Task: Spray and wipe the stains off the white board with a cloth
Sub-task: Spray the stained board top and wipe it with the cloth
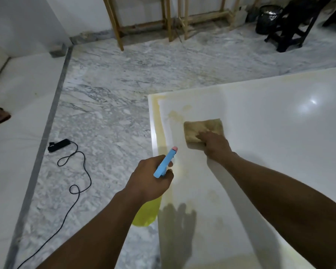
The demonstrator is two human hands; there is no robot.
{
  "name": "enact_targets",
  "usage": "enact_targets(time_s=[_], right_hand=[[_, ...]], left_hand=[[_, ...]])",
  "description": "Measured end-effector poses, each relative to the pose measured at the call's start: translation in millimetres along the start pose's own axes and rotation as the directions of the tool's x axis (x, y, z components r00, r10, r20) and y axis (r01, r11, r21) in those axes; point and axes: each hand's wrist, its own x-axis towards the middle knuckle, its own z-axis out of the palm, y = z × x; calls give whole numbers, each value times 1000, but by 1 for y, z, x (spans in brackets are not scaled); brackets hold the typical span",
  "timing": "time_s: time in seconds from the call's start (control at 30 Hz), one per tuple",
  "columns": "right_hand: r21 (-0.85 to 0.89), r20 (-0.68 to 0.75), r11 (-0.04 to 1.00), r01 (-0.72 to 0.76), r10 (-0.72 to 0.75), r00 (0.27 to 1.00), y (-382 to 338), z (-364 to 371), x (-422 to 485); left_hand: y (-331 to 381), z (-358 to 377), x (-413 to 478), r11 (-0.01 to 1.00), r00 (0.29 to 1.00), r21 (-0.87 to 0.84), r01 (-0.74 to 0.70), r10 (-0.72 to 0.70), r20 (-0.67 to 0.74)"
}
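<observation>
Spray bottle (164, 163) is gripped by L hand (149, 179), fingers curled round its neck. Cloth (202, 128) is pressed on white board (270, 142) under R hand (215, 146), fingers close together; stains (174, 114) lie just beyond fingertips.

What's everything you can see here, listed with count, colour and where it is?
white board: one, white, lying flat at right
stains: several, yellowish, along the board's left edge and near its far corner
cloth: one, tan, on the board near that corner
spray bottle: one, blue head, pink nozzle, yellow body, over the board's left edge
power strip: one, black, with a looping cable, on the floor at left
floor: one, grey-white marble
wooden frames: two, light wood, by the far wall
bin: one, black, far right
stool: one, black, beside the bin
left hand: grips the spray bottle
right hand: presses the cloth
</observation>
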Motion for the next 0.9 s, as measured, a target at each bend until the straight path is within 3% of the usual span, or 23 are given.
enact_targets(time_s=[0.43, 0.53, 0.6, 0.67, 0.73, 0.8, 0.83, 0.9], right_hand=[[-48, 65, 999, -24, 27, 998, -13, 75, -301], [26, 102, 996, -89, 86, 991, -16, 69, -320], [188, 134, 962, -199, 175, 975, -22, 45, -317], [497, 148, 816, -296, 257, 955, -28, 17, -310], [773, 272, 497, -395, 303, 913, -33, -8, -304], [856, 467, 130, -501, 223, 856, -33, -21, -295], [848, 521, 8, -529, 161, 838, -33, -24, -288], [833, 553, -60, -550, 57, 831, -33, -26, -260]], left_hand=[[2, 0, -160, 993, 997, 93, -72, 72, 4], [1, -10, -191, 991, 995, 86, -101, 102, -15], [3, -18, -202, 988, 992, 98, -123, 126, -22], [5, -27, -205, 984, 990, 118, -136, 140, -33], [6, -34, -199, 982, 988, 119, -146, 151, -38], [5, -40, -187, 984, 988, 108, -142, 147, -39], [3, -43, -178, 985, 989, 104, -140, 145, -39], [-1, -48, -156, 983, 987, 104, -148, 153, -40]])
